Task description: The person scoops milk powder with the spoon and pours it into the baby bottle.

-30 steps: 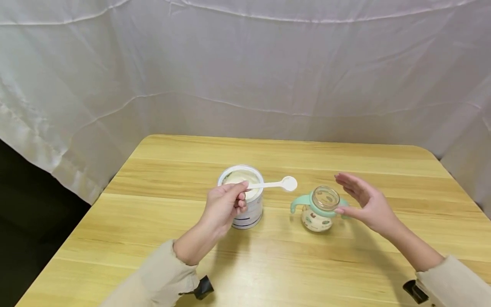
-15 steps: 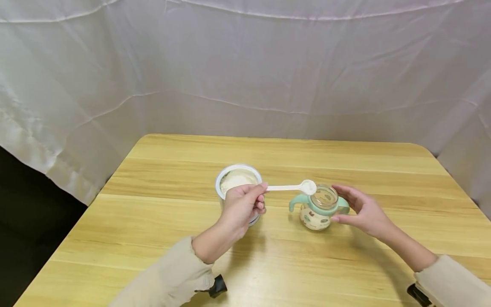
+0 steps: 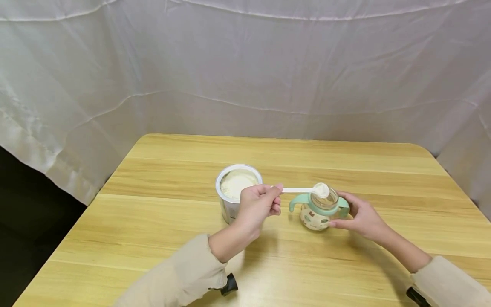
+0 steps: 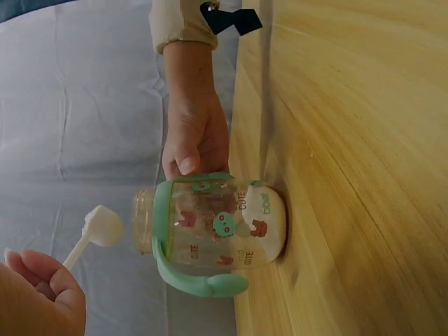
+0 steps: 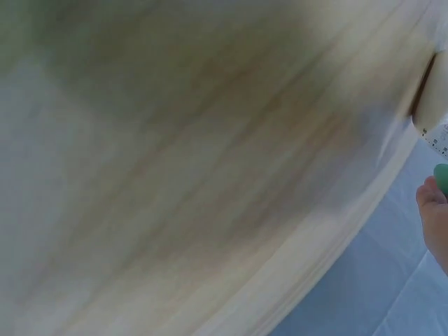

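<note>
My left hand (image 3: 256, 209) pinches the handle end of a white scoop (image 3: 321, 190) heaped with pale powder. The scoop's bowl is over the mouth of a clear baby bottle (image 3: 313, 218) with a green two-handled collar. In the left wrist view the scoop (image 4: 105, 226) is tilted just above the bottle's neck, apart from it. Pale powder (image 4: 274, 218) lies in the bottom of the upright bottle. My right hand (image 3: 362, 219) holds the bottle from the right, thumb in front; its fingers are mostly behind the bottle. The right wrist view shows only part of this hand (image 5: 435, 224).
An uncovered can (image 3: 229, 209) of pale powder stands left of the bottle, partly behind my left hand. Both stand on a wooden table (image 3: 172, 221). A pale curtain (image 3: 245, 68) hangs behind the table.
My left hand has carried the scoop rightward, from beside the can to over the bottle's mouth. My right hand has closed in from the right and taken hold of the bottle.
</note>
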A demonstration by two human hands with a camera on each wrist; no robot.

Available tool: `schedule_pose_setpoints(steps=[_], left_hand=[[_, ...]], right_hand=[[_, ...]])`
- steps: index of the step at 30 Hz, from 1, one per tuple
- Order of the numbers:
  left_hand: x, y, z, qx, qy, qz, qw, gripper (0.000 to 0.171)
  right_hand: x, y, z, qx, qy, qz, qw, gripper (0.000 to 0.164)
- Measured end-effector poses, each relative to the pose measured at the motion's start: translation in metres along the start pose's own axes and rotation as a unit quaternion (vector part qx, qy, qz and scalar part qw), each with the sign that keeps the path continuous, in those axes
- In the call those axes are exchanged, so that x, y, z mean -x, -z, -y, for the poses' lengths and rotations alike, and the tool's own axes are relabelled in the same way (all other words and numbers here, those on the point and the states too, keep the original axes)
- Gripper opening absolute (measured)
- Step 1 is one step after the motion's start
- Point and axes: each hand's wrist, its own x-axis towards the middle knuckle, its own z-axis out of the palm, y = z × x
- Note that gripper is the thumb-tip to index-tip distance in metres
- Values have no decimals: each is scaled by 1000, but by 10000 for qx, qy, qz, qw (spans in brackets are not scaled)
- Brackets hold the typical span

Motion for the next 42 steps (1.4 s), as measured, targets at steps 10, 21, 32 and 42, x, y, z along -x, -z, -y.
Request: schedule_pose_setpoints(steps=[10, 21, 32, 42], left_hand=[[0, -13, 9, -438, -707, -116, 9965, 19], [-2, -18, 21, -993, -1416, -36, 9849, 24], [0, -21, 29, -1990, -2608, 244, 9443, 20], [6, -20, 31, -3577, -4131, 641, 8350, 16]], right_hand=[[2, -2, 2, 48, -106, 8, 9999, 68], [0, -2, -1, 121, 66, -20, 9999, 60], [1, -2, -2, 218, 56, -42, 9997, 57], [3, -1, -3, 329, 94, -16, 9994, 55]])
